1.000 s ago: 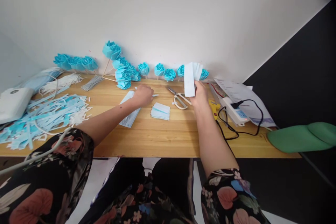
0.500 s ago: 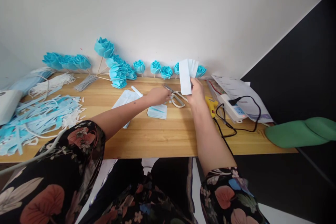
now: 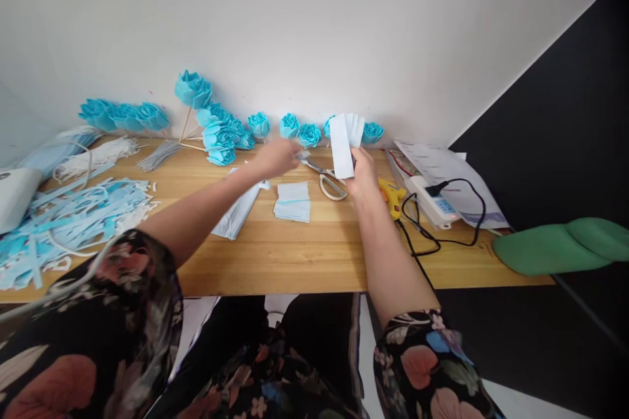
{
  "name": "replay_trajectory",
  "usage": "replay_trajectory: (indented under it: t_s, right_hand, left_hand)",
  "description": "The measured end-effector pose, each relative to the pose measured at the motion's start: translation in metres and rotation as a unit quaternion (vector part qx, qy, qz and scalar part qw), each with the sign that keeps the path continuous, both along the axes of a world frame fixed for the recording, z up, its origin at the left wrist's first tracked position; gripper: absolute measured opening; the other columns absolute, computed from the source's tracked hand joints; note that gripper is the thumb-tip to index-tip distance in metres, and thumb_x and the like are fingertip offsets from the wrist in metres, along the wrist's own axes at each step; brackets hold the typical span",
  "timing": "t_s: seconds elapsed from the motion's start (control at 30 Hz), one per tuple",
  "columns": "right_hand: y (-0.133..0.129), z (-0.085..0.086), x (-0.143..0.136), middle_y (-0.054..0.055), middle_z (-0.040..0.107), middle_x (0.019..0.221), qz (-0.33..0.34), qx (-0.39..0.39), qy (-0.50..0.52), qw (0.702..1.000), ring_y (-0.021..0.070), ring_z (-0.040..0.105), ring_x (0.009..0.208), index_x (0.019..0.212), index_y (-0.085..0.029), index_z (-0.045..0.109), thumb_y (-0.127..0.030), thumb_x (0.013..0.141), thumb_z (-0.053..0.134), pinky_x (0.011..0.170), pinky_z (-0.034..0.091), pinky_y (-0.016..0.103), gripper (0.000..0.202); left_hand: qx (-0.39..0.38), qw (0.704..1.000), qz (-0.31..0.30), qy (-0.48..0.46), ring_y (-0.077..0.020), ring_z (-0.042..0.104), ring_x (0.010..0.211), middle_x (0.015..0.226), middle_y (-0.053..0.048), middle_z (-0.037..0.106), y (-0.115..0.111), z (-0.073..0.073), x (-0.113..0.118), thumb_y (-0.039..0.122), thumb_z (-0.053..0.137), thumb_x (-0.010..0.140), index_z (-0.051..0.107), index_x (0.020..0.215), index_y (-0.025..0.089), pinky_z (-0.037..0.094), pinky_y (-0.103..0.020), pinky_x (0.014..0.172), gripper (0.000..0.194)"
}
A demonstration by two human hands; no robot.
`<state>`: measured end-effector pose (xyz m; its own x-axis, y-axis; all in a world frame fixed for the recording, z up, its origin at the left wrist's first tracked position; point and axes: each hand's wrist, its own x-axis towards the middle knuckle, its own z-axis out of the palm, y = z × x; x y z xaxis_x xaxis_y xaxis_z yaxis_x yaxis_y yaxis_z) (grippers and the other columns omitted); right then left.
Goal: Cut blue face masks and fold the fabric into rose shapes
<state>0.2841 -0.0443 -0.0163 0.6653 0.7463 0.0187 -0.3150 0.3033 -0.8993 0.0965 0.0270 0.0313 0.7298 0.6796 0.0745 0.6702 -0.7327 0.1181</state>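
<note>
My right hand is closed round several white fabric pieces, fanned out and held upright above the table. Blurred by motion, my left hand reaches over the table, and its fingers cannot be made out clearly. A small pale scrap shows at its fingertips; whether it is held I cannot tell. Between the hands lie scissors with white handles. A small stack of pale blue fabric pieces rests nearer to me. Under my left forearm is a folded pale blue sheet stack, partly hidden.
Blue fabric flowers line the wall. Cut blue strips, white cords and grey wires lie at left. A yellow glue gun, a power strip, papers and a green bottle are at right.
My left hand has moved left and slightly away from me, off the scissors, uncovering more of the small stack. My right hand keeps the white pieces, shifted slightly left.
</note>
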Motion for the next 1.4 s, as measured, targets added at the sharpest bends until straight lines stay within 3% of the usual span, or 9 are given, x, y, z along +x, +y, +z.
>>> replay_trajectory:
  t_s: [0.17, 0.3, 0.4, 0.5, 0.6, 0.83, 0.93, 1.23, 1.4]
  right_hand:
    - [0.001, -0.001, -0.007, -0.007, 0.058, 0.051, 0.008, -0.003, -0.003, 1.0, 0.0091, 0.055, 0.047, 0.063, -0.018, 0.057, -0.02, 0.064, 0.067, 0.041, 0.043, 0.019, 0.01]
    - [0.003, -0.001, -0.017, -0.006, 0.059, 0.05, 0.011, -0.023, 0.01, 1.0, 0.0091, 0.054, 0.044, 0.064, -0.017, 0.06, -0.016, 0.062, 0.067, 0.04, 0.044, 0.019, 0.007]
    - [0.004, -0.003, -0.021, -0.007, 0.061, 0.052, 0.01, -0.036, 0.012, 0.999, 0.0089, 0.056, 0.045, 0.066, -0.017, 0.061, -0.015, 0.061, 0.068, 0.041, 0.046, 0.019, 0.009]
    - [0.006, -0.007, -0.023, -0.005, 0.064, 0.055, 0.014, -0.034, 0.005, 0.999, 0.0088, 0.058, 0.047, 0.066, -0.016, 0.062, -0.015, 0.061, 0.07, 0.042, 0.047, 0.018, 0.009]
    - [0.007, -0.012, -0.023, -0.005, 0.064, 0.055, 0.017, -0.046, -0.004, 0.999, 0.0099, 0.059, 0.047, 0.067, -0.016, 0.063, -0.016, 0.061, 0.073, 0.046, 0.051, 0.02, 0.012]
    - [0.007, -0.015, -0.027, -0.005, 0.066, 0.055, 0.008, -0.077, -0.001, 0.997, 0.0101, 0.059, 0.049, 0.068, -0.017, 0.066, -0.014, 0.059, 0.069, 0.048, 0.053, 0.02, 0.01]
    - [0.006, -0.015, -0.028, -0.004, 0.068, 0.058, 0.016, -0.078, -0.003, 0.997, 0.0103, 0.061, 0.052, 0.071, -0.016, 0.069, -0.014, 0.059, 0.068, 0.051, 0.054, 0.021, 0.012]
    - [0.001, -0.007, -0.039, -0.004, 0.069, 0.061, 0.037, -0.089, 0.002, 0.995, 0.0102, 0.06, 0.052, 0.074, -0.017, 0.069, -0.02, 0.059, 0.073, 0.047, 0.048, 0.02, 0.016]
    - [-0.008, -0.007, -0.053, -0.003, 0.072, 0.069, 0.133, -0.097, -0.021, 0.986, 0.0116, 0.062, 0.058, 0.079, -0.019, 0.07, -0.033, 0.06, 0.078, 0.052, 0.049, 0.022, 0.024]
  left_hand:
    - [0.046, 0.991, 0.127, 0.007, -0.0167, 0.056, 0.087, 0.088, -0.008, 0.064, 0.034, 0.057, -0.104, 0.031, 0.051, 0.089, 0.062, 0.094, 0.005, 0.038, -0.026, 0.082, 0.029]
    - [0.103, 0.97, 0.216, 0.03, -0.0123, 0.051, 0.093, 0.089, -0.002, 0.06, 0.033, 0.106, -0.187, 0.041, 0.041, 0.093, 0.059, 0.1, 0.001, 0.035, -0.029, 0.089, 0.045]
    - [0.132, 0.95, 0.28, 0.049, -0.0132, 0.052, 0.095, 0.088, 0.001, 0.057, 0.021, 0.139, -0.23, 0.058, 0.028, 0.09, 0.058, 0.1, 0.0, 0.035, -0.033, 0.089, 0.066]
    - [0.145, 0.934, 0.321, 0.064, -0.0141, 0.053, 0.098, 0.09, 0.002, 0.056, 0.013, 0.154, -0.257, 0.061, 0.02, 0.089, 0.056, 0.104, 0.002, 0.035, -0.037, 0.091, 0.071]
    - [0.137, 0.935, 0.321, 0.069, -0.0152, 0.053, 0.098, 0.091, 0.0, 0.06, 0.015, 0.139, -0.275, 0.055, 0.033, 0.092, 0.059, 0.104, 0.004, 0.035, -0.035, 0.094, 0.058]
    - [-0.006, 0.949, 0.258, 0.181, -0.0158, 0.053, 0.077, 0.093, -0.007, 0.07, 0.028, 0.04, -0.3, 0.038, 0.047, 0.092, 0.066, 0.108, 0.011, 0.033, -0.021, 0.068, 0.037]
    - [-0.132, 0.95, 0.226, 0.171, -0.0159, 0.058, 0.083, 0.106, -0.004, 0.071, 0.03, 0.018, -0.312, 0.041, 0.058, 0.086, 0.067, 0.112, 0.018, 0.033, -0.019, 0.068, 0.035]
    - [-0.129, 0.965, 0.212, 0.087, -0.0215, 0.058, 0.101, 0.124, -0.008, 0.065, 0.048, 0.012, -0.337, 0.054, 0.053, 0.083, 0.063, 0.12, 0.017, 0.037, -0.023, 0.082, 0.054]
    - [-0.086, 0.974, 0.162, -0.132, -0.0211, 0.059, 0.104, 0.117, -0.001, 0.069, 0.025, 0.033, -0.277, 0.054, 0.056, 0.081, 0.069, 0.112, 0.028, 0.041, -0.026, 0.085, 0.042]
